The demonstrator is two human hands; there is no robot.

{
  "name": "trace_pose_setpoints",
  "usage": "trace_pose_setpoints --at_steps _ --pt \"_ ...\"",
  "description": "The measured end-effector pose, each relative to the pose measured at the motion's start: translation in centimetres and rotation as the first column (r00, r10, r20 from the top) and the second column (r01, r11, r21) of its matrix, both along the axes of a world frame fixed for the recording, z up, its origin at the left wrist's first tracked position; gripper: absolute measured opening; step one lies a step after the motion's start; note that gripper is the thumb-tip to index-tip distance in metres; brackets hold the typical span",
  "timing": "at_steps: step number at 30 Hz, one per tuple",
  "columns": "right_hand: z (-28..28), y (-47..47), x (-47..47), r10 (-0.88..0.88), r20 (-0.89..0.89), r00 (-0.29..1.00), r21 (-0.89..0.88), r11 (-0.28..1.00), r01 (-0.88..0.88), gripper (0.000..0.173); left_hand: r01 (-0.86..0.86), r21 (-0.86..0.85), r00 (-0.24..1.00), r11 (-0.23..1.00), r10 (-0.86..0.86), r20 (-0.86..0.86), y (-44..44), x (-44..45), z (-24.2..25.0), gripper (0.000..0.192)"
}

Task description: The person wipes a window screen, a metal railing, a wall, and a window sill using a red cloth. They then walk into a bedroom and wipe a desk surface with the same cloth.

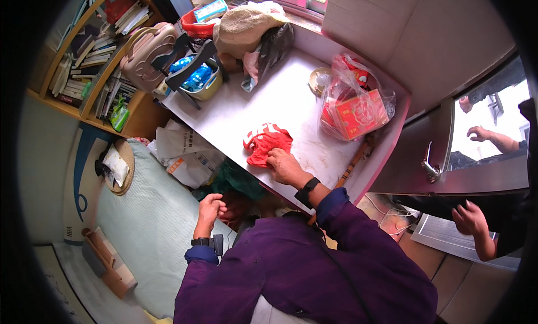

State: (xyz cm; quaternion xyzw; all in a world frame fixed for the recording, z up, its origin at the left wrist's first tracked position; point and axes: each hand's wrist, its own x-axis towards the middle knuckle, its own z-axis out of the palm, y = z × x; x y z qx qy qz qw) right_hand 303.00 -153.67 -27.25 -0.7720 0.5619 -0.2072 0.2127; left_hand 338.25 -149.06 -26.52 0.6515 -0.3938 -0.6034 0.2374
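Note:
A crumpled red cloth or bag (271,141) with white printing lies on the white tabletop (269,101). My right hand (286,166) is on its near edge, with thumb and fingers gathered on the red material. The fingertips are partly hidden in its folds. Off the table's near left side, my left hand (211,208) hangs in the air with fingers loosely bent and nothing in them. A wooden stick (351,166) lies along the right side of the table.
A clear plastic bag (330,109) holds a red box (362,114). Farther back are a yellowish bin (210,86) of blue packs, a straw hat (239,27) and a pink case (147,57). A bed (155,223) lies left; another person's hand (473,219) shows right, near a door (420,156).

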Motion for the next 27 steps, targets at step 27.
trace_pose_setpoints --at_steps 27 --pt "1.3 -1.0 3.6 -0.237 0.027 0.971 0.068 0.970 0.235 0.022 0.049 -0.757 0.998 0.651 -0.067 0.007 -36.7 -1.7 9.5 0.048"
